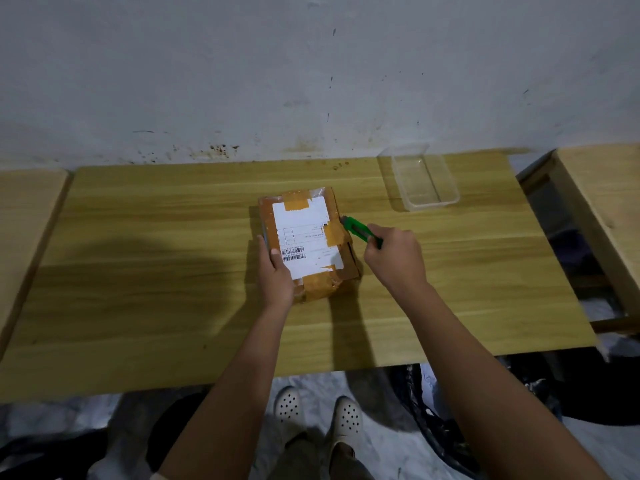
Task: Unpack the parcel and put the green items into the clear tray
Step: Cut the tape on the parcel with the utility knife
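A brown cardboard parcel (308, 237) with tape and a white shipping label lies in the middle of the wooden table (173, 271). My left hand (277, 275) presses on its near left corner, thumb on the label. My right hand (394, 258) grips a green utility knife (358, 231), whose tip touches the parcel's right edge. An empty clear plastic tray (424, 178) stands at the back right of the table, apart from the parcel.
A stained white wall runs right behind the table. Another wooden surface (602, 202) stands to the right across a gap, and one more (24, 216) to the left. Dark bags and my feet in white clogs show below the table's front edge.
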Motion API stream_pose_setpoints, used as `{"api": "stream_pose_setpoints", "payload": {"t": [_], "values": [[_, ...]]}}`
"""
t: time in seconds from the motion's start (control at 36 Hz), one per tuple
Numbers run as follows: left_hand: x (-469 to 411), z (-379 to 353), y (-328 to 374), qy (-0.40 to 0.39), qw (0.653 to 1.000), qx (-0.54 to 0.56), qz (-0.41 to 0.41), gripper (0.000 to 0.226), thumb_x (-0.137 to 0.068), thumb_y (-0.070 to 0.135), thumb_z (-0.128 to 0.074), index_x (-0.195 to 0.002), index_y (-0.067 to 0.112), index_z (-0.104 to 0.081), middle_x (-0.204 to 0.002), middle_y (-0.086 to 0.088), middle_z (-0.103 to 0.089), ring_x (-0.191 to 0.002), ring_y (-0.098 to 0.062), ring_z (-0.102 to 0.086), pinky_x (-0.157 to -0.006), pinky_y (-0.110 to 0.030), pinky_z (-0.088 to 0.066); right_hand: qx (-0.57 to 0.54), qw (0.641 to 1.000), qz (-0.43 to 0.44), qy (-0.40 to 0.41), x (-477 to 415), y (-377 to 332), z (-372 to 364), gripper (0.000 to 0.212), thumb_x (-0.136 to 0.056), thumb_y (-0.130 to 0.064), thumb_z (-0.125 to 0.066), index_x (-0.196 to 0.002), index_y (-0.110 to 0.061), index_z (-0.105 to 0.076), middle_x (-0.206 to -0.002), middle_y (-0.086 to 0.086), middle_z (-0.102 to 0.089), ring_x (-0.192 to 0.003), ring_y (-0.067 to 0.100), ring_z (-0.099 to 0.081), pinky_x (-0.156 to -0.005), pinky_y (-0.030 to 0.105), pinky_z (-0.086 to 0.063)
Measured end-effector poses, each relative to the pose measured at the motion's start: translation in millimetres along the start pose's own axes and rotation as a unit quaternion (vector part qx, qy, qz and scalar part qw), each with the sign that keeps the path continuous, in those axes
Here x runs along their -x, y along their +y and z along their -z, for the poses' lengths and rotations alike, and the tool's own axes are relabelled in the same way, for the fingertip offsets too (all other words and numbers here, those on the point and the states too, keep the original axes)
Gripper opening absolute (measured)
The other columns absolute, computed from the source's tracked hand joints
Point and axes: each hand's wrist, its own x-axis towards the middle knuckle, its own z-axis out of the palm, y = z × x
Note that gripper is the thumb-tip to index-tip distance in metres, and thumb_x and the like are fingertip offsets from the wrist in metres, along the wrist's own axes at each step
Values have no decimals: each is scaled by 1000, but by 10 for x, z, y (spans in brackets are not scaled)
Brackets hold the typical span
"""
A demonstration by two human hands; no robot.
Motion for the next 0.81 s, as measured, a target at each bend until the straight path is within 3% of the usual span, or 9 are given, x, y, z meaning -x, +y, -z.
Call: {"api": "stream_pose_setpoints", "payload": {"t": [0.08,0.25,0.36,0.44,0.58,0.72,0.81], "values": [[43,-23,29,-2,1000,-2,7,47,-102,25,-24,-148,23,-15,-147,-3,-38,-126,-26,-45,-77,-25,-37,9,1000,5,8,-14,-7,-2,28,-85,-8,-46,-102,-9,-68,-68,16,-62,-61,31,-54,-52,29,-37],[68,-38,36,2,1000,9,12,47,-103,25,-24,-148,23,-14,-146,-4,-40,-124,-24,-47,-74,-23,-36,38,999,16,-1,-40,-40,-17,27,-84,-7,-45,-99,-7,-67,-63,11,-53,-59,29,-48,-52,28,-32],[68,-53,38,12,1000,16,16,47,-102,24,-24,-148,22,-15,-146,-5,-39,-124,-23,-46,-73,-20,-38,63,998,23,-18,-68,-76,-3,30,-85,-10,-45,-107,-8,-65,-77,18,-64,-65,32,-51,-57,31,-38],[88,-73,61,22,999,29,23,46,-103,22,-24,-148,21,-16,-145,-6,-41,-122,-23,-47,-52,-10,-36,80,996,25,-24,-60,-83,1,29,-86,-10,-45,-107,-7,-65,-78,17,-63,-64,30,-47,-56,30,-36],[108,-82,81,30,998,36,29,46,-103,23,-25,-148,22,-18,-143,-6,-42,-100,-10,-44,-43,-1,-36,112,993,31,-22,-9,-89,-11,28,-85,-9,-44,-105,-7,-64,-67,9,-49,-60,27,-44,-53,29,-33],[109,-86,83,37,998,34,35,45,-103,24,-25,-147,24,-20,-141,-5,-45,-98,-9,-46,-45,-8,-36,108,993,31,-32,20,-83,-27,27,-83,-8,-45,-102,-4,-64,-66,8,-48,-59,27,-45,-51,27,-32],[115,-91,81,50,998,21,37,45,-102,25,-26,-147,24,-22,-139,-5,-47,-104,-14,-50,-56,-12,-37,103,994,32,-29,69,-46,-53,27,-82,-6,-44,-101,-3,-64,-65,10,-51,-58,28,-45,-48,25,-28]]}}
